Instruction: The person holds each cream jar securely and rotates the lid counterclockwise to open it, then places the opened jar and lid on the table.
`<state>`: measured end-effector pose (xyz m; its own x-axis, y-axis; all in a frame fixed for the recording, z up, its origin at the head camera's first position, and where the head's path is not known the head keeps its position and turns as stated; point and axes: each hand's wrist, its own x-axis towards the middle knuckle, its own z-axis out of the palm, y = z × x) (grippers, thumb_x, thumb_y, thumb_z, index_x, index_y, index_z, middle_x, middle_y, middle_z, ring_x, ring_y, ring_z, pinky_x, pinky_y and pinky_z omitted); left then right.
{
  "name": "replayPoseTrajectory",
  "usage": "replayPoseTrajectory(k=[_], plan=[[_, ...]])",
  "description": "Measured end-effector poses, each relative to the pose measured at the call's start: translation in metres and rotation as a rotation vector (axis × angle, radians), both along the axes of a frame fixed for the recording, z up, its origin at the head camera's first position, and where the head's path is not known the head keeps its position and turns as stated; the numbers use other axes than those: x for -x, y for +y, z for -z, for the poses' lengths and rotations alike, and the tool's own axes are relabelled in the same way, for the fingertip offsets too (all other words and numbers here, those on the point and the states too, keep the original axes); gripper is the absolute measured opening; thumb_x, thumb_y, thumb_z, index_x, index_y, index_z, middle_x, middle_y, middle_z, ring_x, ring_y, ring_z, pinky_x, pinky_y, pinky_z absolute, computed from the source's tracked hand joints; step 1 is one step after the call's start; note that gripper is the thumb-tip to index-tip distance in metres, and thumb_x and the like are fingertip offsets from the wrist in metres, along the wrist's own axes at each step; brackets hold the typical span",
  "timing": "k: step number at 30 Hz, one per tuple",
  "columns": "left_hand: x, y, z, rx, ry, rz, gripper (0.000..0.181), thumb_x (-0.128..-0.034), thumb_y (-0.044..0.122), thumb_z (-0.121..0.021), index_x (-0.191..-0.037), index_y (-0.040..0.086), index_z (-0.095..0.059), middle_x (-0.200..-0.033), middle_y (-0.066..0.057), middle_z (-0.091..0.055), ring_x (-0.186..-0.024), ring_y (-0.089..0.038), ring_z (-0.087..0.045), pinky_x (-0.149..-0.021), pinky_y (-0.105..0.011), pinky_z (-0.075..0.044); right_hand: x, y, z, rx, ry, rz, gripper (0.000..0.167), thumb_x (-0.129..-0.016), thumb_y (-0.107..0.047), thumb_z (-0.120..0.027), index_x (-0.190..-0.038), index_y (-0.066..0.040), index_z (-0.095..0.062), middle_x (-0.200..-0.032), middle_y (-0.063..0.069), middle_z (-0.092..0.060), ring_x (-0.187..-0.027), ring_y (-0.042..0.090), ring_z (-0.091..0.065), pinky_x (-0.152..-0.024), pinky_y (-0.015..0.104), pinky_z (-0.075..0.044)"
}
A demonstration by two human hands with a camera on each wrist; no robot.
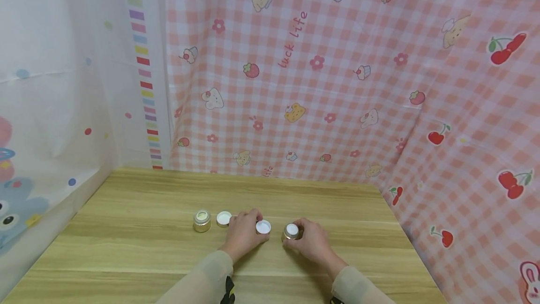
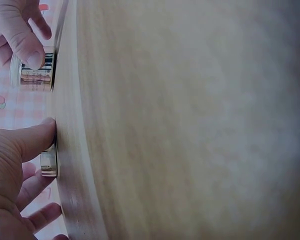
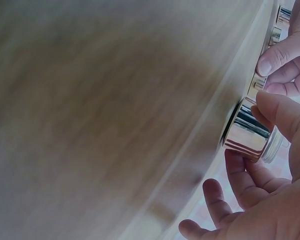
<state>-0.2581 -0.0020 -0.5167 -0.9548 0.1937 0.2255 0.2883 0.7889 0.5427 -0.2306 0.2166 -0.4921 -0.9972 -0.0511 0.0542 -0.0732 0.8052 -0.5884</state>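
Between thumb and fingers, my left hand (image 1: pixel 244 232) pinches a gold lid (image 1: pixel 263 227) that lies upside down on the table, its white inside facing up. In the left wrist view, the lid's gold rim (image 2: pixel 49 161) sits against the wood. To the right, my right hand (image 1: pixel 311 242) grips a small gold cosmetic jar (image 1: pixel 291 232) by its sides. That jar stands upright on the table with a white disc in its mouth. The right wrist view shows its shiny gold wall (image 3: pixel 246 131) between thumb and fingers.
Left of my left hand stands a second gold jar (image 1: pixel 202 222), open, with something pale inside. Another upturned lid (image 1: pixel 224 219) lies beside it. The wooden table (image 1: pixel 147 247) meets a pink checked curtain (image 1: pixel 270 125) at the back and a white patterned one (image 1: pixel 59 107) on the left.
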Motion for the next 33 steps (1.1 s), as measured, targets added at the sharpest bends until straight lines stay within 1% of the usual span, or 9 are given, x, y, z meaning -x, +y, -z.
replayPoseTrajectory(k=[8,15,23,29,33], plan=[[0.0006,-0.0004,0.0007,-0.004,0.000,0.002,0.047,-0.0759,0.034,-0.097,-0.105,0.013,-0.066,-0.101,-0.006,-0.075,-0.106,-0.032,-0.068,-0.099,-0.054,-0.045,0.0011,0.0002,0.0001,-0.005,0.007,-0.006,0.049,-0.077,-0.032,-0.097,-0.115,-0.011,-0.074,-0.103,-0.001,-0.077,-0.093,0.014,-0.066,-0.086,0.040,-0.050],[0.0008,-0.0005,0.0005,-0.001,-0.001,0.005,0.048,-0.0761,0.034,-0.097,-0.106,0.013,-0.067,-0.103,-0.006,-0.075,-0.106,-0.032,-0.068,-0.100,-0.054,-0.046,0.0011,0.0007,0.0017,-0.006,-0.002,-0.009,0.049,-0.078,-0.033,-0.097,-0.116,-0.012,-0.074,-0.106,-0.001,-0.078,-0.095,0.014,-0.067,-0.088,0.042,-0.050],[0.0012,-0.0004,0.0013,0.005,-0.008,0.005,0.048,-0.0772,0.035,-0.097,-0.108,0.013,-0.068,-0.105,-0.006,-0.075,-0.107,-0.031,-0.068,-0.101,-0.054,-0.045,0.0006,0.0003,0.0008,-0.005,0.001,-0.012,0.049,-0.077,-0.033,-0.097,-0.115,-0.013,-0.074,-0.106,-0.001,-0.078,-0.095,0.014,-0.067,-0.088,0.042,-0.051],[0.0003,-0.0007,-0.0001,0.003,-0.015,0.006,0.048,-0.0773,0.035,-0.097,-0.108,0.013,-0.067,-0.105,-0.007,-0.075,-0.108,-0.032,-0.068,-0.101,-0.053,-0.046,0.0001,-0.0001,0.0000,-0.001,0.007,-0.015,0.049,-0.078,-0.031,-0.096,-0.118,-0.012,-0.074,-0.110,0.001,-0.079,-0.101,0.018,-0.070,-0.093,0.046,-0.052],[0.0005,-0.0006,0.0008,0.002,-0.009,0.009,0.048,-0.0767,0.035,-0.097,-0.108,0.013,-0.067,-0.105,-0.007,-0.075,-0.107,-0.031,-0.068,-0.101,-0.053,-0.046,0.0000,-0.0004,0.0000,-0.002,0.020,-0.017,0.049,-0.078,-0.029,-0.096,-0.119,-0.013,-0.075,-0.112,0.002,-0.080,-0.104,0.021,-0.072,-0.095,0.048,-0.053]])
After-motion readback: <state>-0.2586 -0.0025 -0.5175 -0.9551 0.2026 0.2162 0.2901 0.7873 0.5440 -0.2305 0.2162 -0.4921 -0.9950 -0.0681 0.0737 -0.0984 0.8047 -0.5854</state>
